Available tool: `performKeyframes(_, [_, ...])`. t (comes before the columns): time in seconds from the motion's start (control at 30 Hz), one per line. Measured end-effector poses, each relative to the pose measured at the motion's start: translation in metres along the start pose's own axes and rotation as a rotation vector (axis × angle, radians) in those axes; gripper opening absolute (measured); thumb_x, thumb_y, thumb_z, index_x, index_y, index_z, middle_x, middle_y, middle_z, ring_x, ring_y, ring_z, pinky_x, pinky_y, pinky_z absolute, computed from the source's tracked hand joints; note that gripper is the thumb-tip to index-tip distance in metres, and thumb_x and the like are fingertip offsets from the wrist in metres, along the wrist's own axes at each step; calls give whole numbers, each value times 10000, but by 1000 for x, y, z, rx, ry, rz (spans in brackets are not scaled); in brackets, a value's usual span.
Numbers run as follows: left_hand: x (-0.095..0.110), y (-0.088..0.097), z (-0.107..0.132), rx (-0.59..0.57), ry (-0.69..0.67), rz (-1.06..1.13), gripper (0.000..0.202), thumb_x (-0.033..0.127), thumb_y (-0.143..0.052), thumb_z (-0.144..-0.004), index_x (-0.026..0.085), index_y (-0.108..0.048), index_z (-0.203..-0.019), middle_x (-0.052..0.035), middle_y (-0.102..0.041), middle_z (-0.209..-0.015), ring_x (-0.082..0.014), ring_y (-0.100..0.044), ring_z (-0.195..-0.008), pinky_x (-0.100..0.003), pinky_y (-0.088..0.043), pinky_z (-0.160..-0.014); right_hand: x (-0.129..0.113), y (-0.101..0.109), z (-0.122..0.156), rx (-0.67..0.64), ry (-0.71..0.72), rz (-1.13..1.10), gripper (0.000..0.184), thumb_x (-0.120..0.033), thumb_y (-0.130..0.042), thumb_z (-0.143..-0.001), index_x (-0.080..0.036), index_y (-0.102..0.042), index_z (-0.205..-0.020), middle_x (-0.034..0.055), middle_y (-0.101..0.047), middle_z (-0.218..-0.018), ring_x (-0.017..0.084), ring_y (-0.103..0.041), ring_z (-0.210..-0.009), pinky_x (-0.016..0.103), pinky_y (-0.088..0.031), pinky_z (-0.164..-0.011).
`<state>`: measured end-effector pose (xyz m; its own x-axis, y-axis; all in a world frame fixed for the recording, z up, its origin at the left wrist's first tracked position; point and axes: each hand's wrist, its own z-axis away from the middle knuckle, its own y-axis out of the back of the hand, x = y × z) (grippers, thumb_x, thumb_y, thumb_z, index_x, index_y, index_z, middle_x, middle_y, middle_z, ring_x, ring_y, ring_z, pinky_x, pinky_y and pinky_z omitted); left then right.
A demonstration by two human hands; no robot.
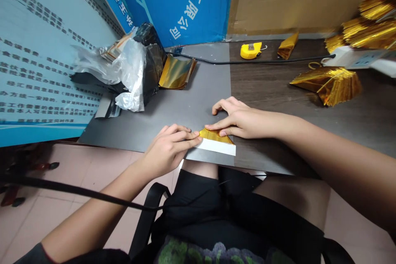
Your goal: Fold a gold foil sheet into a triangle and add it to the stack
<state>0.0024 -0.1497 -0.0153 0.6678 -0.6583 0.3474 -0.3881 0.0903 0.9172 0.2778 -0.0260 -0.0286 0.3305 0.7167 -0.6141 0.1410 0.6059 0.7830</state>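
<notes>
Dark wood-grain tabletop (309, 90), with a grey mat (185, 107) laid over its left half; blue printed boards stand behind and to the left, brown cardboard behind on the right.

Seated person at the near edge, both bare forearms reaching in. Folded gold foil paper piece (215, 135), triangular, white underside showing along its lower edge, lies at the near edge of the table where mat meets wood. Left hand (168, 148): fingers curled loosely together, fingertips pressing down on the left corner of the gold piece. Right hand (239, 119): flat, fingers extended and close together, index finger pressing along the top edge of the piece; the other fingers rest on the tabletop behind it. Neither hand is closed around the paper; both pin it flat.

Surroundings:
- Stack of flat gold foil sheets (177, 72) on the mat, well behind the hands.
- Crumpled clear and black plastic bags (136, 66) just left of that stack.
- Yellow tape measure (250, 50) at the back of the table.
- Black cable (262, 62) running across near it.
- Fanned pile of folded gold pieces (331, 84) to the right, more gold bundles (368, 29) behind it, beside a white power strip (355, 57).
</notes>
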Motion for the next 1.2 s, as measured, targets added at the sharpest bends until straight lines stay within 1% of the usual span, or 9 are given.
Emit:
performKeyframes(0.13, [2,-1,6,13,-5,-31,353,112,-502,-1036,209,-639,-1347,-37,-744,-1163,-200,-576,-1084,-327,-436,-822,4,-2,0,0,-36,-36,371,-450,-579,-1009,-421,-684,-1364,137,-455,-1377,352,-408,-1256,675,-361,-1093])
performKeyframes(0.4, [3,-2,2,16,-15,-67,375,108,-467,-1033,201,-636,-1355,-51,-740,-1087,-203,-587,-1061,-334,-420,-783,12,-4,0,28,-21,-26,369,-504,-598,-990,-432,-699,-1338,120,-420,-1460,362,-374,-1319,698,-313,-1147])
performKeyframes(0.53, [6,-7,1,49,71,-33,408,96,-493,-1010,214,-636,-1373,-46,-698,-961,-201,-571,-1009,-332,-422,-772,12,-5,1,55,-7,-6,402,-510,-601,-989,-383,-699,-1358,134,-448,-1469,361,-390,-1319,687,-323,-1153])
performKeyframes(0.63, [11,-11,0,72,126,-62,402,96,-506,-990,220,-663,-1338,-51,-679,-934,-206,-547,-972,-337,-405,-752,10,-5,3,74,-1,15,423,-497,-597,-995,-342,-695,-1377,142,-480,-1474,358,-410,-1318,663,-354,-1144])
performKeyframes(0.8, [17,-14,-3,65,110,-148,389,88,-491,-988,203,-659,-1319,-67,-696,-985,-217,-531,-968,-347,-375,-727,5,-1,4,110,-15,91,526,-498,-617,-985,-246,-643,-1446,176,-533,-1473,368,-450,-1292,632,-421,-1097])
performKeyframes(0.87, [18,-13,-3,69,101,-159,388,84,-494,-986,197,-650,-1323,-65,-697,-995,-217,-527,-965,-348,-370,-721,3,1,4,131,14,106,553,-485,-632,-982,-219,-622,-1466,173,-579,-1447,361,-477,-1269,605,-448,-1077])
performKeyframes(0.97, [19,-13,-3,66,101,-170,385,75,-503,-978,187,-647,-1316,-64,-694,-996,-219,-524,-963,-349,-358,-711,-1,2,4,142,115,101,439,-409,-585,-1024,-235,-665,-1419,135,-644,-1399,318,-522,-1240,526,-488,-1047])
performKeyframes(1.03, [19,-13,-4,66,105,-177,380,76,-496,-981,189,-650,-1309,-66,-696,-996,-218,-525,-965,-348,-358,-712,-4,2,3,128,142,101,371,-374,-548,-1044,-251,-718,-1350,125,-648,-1404,308,-532,-1245,510,-495,-1036])
performKeyframes(1.2, [20,-13,-4,65,88,-187,374,74,-479,-989,175,-642,-1310,-73,-709,-1014,-218,-533,-970,-348,-371,-718,-6,1,2,66,6,66,341,-378,-587,-1023,-310,-733,-1323,123,-564,-1507,355,-469,-1346,588,-459,-1064])
